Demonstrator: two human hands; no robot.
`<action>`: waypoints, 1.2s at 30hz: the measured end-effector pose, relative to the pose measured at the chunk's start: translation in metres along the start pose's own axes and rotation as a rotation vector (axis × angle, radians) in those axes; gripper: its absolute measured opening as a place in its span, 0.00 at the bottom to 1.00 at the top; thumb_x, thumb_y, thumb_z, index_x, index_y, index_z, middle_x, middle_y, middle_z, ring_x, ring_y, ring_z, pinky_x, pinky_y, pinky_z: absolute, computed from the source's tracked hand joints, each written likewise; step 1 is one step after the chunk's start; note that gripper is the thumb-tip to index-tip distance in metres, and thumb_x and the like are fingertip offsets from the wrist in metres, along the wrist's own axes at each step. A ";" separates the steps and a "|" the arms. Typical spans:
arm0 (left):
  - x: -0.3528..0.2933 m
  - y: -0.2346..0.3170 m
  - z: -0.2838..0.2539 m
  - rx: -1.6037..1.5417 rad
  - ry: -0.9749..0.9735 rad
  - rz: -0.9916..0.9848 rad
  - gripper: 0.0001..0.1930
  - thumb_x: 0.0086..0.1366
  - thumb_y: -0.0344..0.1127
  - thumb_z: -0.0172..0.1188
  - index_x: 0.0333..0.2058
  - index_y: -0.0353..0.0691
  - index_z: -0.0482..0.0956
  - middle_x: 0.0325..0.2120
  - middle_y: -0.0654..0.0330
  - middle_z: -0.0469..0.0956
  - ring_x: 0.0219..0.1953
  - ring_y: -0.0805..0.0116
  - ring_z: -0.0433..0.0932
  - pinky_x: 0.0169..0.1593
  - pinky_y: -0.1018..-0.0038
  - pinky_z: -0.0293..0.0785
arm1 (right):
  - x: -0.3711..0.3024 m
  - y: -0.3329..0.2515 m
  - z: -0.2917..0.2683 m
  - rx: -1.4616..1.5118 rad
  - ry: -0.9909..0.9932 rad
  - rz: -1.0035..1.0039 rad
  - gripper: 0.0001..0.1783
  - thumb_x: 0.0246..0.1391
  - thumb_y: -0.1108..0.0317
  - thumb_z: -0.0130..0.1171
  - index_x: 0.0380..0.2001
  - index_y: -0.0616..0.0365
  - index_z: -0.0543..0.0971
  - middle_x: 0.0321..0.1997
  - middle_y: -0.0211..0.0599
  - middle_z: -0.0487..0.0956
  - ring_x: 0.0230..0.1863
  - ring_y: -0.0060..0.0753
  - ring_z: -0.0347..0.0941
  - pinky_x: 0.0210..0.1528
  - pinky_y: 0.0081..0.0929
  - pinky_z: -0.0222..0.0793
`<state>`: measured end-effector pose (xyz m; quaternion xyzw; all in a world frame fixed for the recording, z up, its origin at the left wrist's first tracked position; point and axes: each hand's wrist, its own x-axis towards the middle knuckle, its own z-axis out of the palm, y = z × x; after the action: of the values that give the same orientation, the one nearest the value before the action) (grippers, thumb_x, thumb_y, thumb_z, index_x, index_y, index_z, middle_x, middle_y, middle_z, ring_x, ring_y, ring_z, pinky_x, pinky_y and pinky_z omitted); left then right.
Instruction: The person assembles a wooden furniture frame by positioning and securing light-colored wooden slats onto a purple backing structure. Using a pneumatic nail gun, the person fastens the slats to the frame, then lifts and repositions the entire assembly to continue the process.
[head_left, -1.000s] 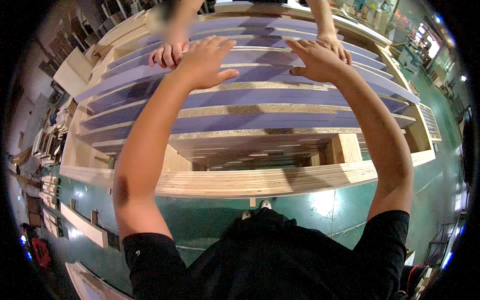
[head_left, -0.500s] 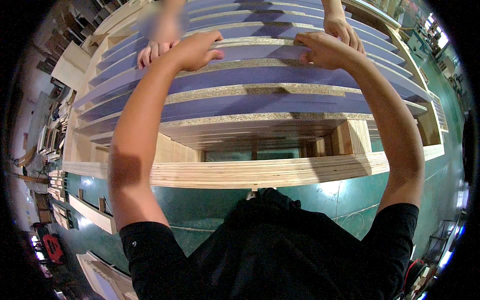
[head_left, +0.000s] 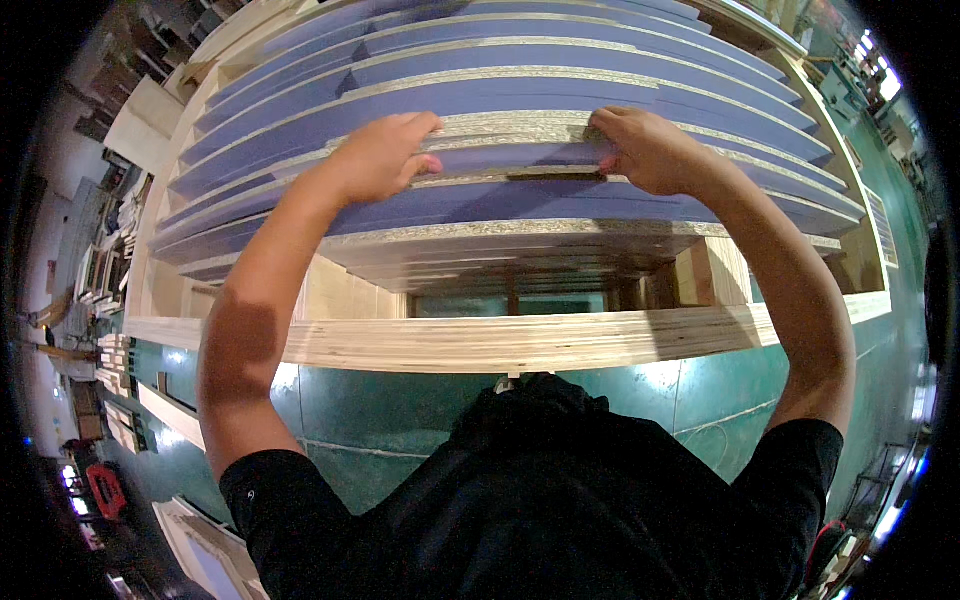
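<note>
Several blue-faced chipboard panels stand on edge in rows inside a pale wooden frame. Fingers over the far side and thumb on the near side, my left hand grips the top edge of a chipboard panel, left of its middle. On the same panel edge, farther right, my right hand has a matching grip. Nearer to me stands another panel, apart from my fingers. The panels' lower parts are hidden between the rows.
The frame's thick plywood front rail runs across in front of my body. A wooden block stands inside the frame at the right. Green floor shows below the rail, with stacked timber at the left.
Both my hands have come nearer to me with the gripped panel, tilting it toward the front rows. Another person's hands, earlier at the far panels, are out of view.
</note>
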<state>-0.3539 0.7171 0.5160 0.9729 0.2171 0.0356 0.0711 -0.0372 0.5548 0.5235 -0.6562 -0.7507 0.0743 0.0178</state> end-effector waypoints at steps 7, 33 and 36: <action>-0.013 -0.007 0.020 0.002 -0.087 -0.034 0.26 0.70 0.45 0.58 0.60 0.35 0.68 0.59 0.41 0.72 0.61 0.41 0.71 0.64 0.55 0.68 | 0.012 -0.016 0.012 -0.036 -0.123 0.055 0.24 0.57 0.68 0.66 0.53 0.66 0.71 0.54 0.56 0.74 0.60 0.60 0.69 0.62 0.51 0.67; -0.012 -0.036 0.033 0.036 -0.023 0.046 0.33 0.61 0.44 0.67 0.60 0.37 0.65 0.46 0.41 0.80 0.50 0.40 0.79 0.50 0.50 0.75 | 0.020 -0.031 0.006 -0.079 0.084 0.071 0.33 0.38 0.45 0.79 0.32 0.62 0.76 0.34 0.49 0.80 0.38 0.52 0.79 0.40 0.48 0.70; -0.013 -0.032 0.024 0.065 -0.016 0.048 0.29 0.61 0.45 0.68 0.54 0.37 0.67 0.38 0.43 0.82 0.45 0.40 0.80 0.45 0.49 0.75 | 0.024 -0.037 0.005 -0.135 0.084 0.112 0.33 0.38 0.44 0.79 0.32 0.62 0.77 0.35 0.49 0.80 0.39 0.53 0.79 0.41 0.48 0.71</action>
<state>-0.3770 0.7370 0.4869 0.9799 0.1943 0.0225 0.0402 -0.0772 0.5734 0.5213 -0.6993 -0.7148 -0.0032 0.0010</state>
